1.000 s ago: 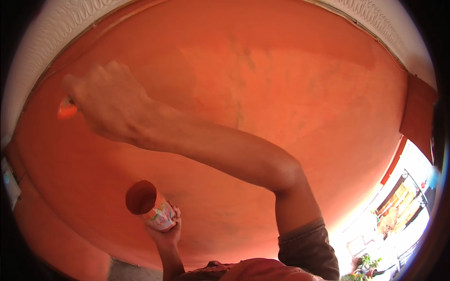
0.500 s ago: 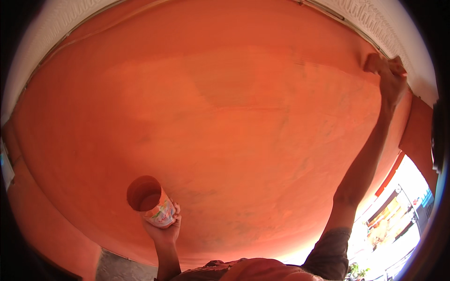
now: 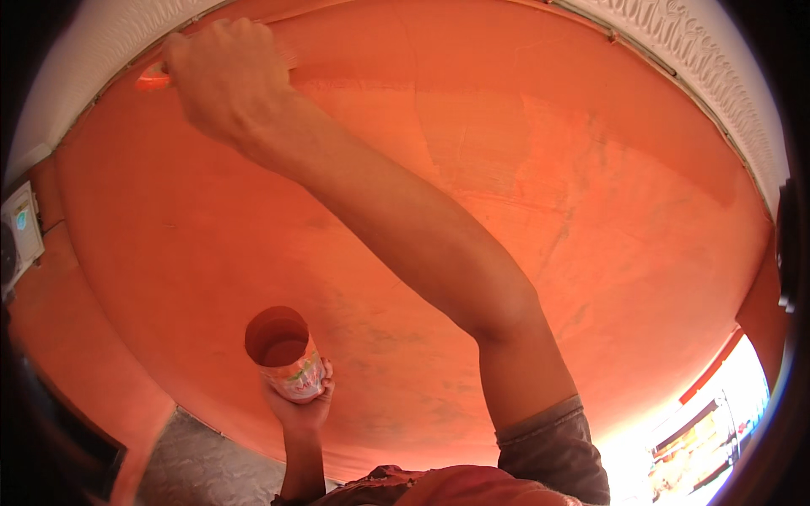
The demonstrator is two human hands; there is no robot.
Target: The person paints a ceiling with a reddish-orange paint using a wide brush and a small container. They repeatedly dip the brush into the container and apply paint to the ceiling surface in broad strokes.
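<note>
Left hand is wrapped round an open can, low in front of the orange wall. Right hand is up top left, fist round a brush (mostly hidden, tbh), near the white moulding.

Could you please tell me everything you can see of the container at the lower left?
The container is cylindrical and open-topped; its material is unclear. Inside it is reddish-brown, with a round surface deep within that may be paint or the bottom. Outside, orange shows below the rim, above a pale, multicoloured printed area. It tilts, mouth toward the camera, in front of the orange wall. The left hand's grip supports it from below and the right.
</note>
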